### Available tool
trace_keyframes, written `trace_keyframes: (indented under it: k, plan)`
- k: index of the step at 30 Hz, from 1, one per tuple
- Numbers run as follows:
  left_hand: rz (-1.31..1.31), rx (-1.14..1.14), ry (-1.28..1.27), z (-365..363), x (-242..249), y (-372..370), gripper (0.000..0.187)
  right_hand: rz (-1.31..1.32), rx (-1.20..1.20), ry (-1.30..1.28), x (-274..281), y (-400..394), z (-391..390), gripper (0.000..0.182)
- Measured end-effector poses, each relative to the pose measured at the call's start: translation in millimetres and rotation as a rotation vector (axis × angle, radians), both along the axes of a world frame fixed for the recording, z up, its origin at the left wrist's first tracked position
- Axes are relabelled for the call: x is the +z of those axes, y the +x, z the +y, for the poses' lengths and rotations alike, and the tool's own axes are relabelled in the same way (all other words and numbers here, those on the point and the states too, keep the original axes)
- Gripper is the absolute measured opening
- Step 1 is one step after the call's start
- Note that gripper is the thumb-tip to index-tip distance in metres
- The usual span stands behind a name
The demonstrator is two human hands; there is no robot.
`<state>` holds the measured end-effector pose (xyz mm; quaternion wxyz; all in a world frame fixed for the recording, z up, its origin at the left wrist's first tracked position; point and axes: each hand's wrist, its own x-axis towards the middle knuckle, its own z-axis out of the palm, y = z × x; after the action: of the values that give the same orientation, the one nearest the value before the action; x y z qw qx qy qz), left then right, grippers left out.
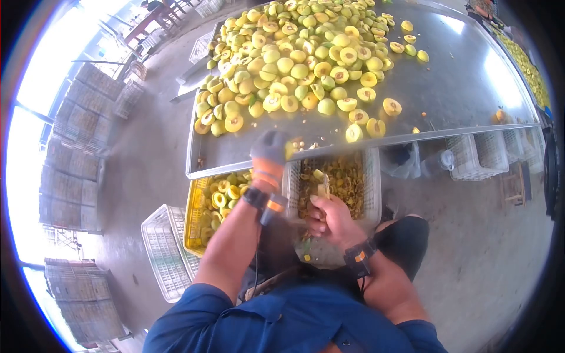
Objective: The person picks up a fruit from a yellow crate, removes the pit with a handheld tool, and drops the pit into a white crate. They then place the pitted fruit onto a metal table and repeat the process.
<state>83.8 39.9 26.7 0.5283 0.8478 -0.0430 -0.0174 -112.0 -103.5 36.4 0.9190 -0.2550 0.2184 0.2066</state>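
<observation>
Halved yellow-green fruits (294, 65), many showing a brown pit hollow, are lying heaped on the steel table (459, 88) at twelve o'clock. The gloved left hand (271, 150) is reaching to the table's near edge, curled around a fruit piece (289, 150). The bare right hand (329, 217) is gripping a small pale tool (323, 189) over the white basket (371, 176) of pits; a yellow crate (194, 206) of halves is sitting at nine o'clock of it.

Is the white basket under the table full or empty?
Partly full. The white basket holds a layer of brownish fruit pits and scraps, and its slotted walls rise bare above them. The right hand is over it.
</observation>
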Motion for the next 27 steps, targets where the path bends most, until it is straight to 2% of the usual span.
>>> trace_keyframes:
  k: [1, 3, 4, 6, 7, 10, 14, 15, 18, 22, 23, 26, 27]
  plan:
    - [-0.082, -0.007, 0.087, 0.4, 0.4, 14.5, 0.029, 0.079, 0.000, -0.058, -23.5, 4.1, 1.1, 0.029]
    - [-0.255, -0.018, 0.256, 0.6, 1.8, 46.7, 0.034, 0.202, -0.031, -0.159, -31.5, 1.6, 11.5, 0.029]
    - [-0.235, 0.002, 0.319, -1.8, 2.4, 64.5, 0.037, 0.260, -0.047, -0.213, -34.4, 2.2, 14.1, 0.028]
    - [-0.183, 0.047, 0.447, -2.7, -4.7, 98.1, 0.043, 0.213, -0.015, -0.119, -38.5, 4.4, 10.1, 0.027]
    - [-0.259, 0.021, 0.496, 2.3, -17.8, 117.3, 0.052, 0.199, -0.027, -0.091, -35.2, 4.5, 8.2, 0.026]
    - [-0.220, 0.049, 0.722, -13.2, -14.0, 150.3, 0.054, 0.178, -0.067, -0.113, -27.7, 7.3, 4.6, 0.023]
    - [-0.253, -0.216, 0.960, -22.3, -4.7, 176.3, 0.063, 0.159, -0.063, -0.187, -25.9, 13.6, 1.8, 0.023]
    - [-0.143, -0.169, 0.932, -26.9, 6.7, 175.1, 0.066, 0.154, -0.048, -0.191, -25.2, 15.0, 0.9, 0.024]
    - [0.011, -0.417, 0.942, -15.4, 8.3, 183.3, 0.065, 0.140, -0.044, -0.207, -21.6, 16.9, 0.8, 0.024]
    - [-0.101, -0.428, 0.729, -0.2, -3.2, 162.6, 0.058, 0.069, -0.053, -0.293, -19.4, 20.3, 1.2, 0.026]
    - [-0.102, -0.386, 0.757, -5.4, 8.5, 145.6, 0.052, 0.052, -0.060, -0.322, -20.4, 20.0, 2.1, 0.026]
    - [-0.179, -0.425, 0.498, 1.8, 11.3, 109.5, 0.047, 0.314, -0.091, -0.214, -44.3, 22.9, 6.1, 0.023]
    - [-0.147, -0.412, 0.505, 0.2, 23.2, 94.4, 0.047, 0.290, -0.111, -0.213, -64.2, 15.4, 9.3, 0.023]
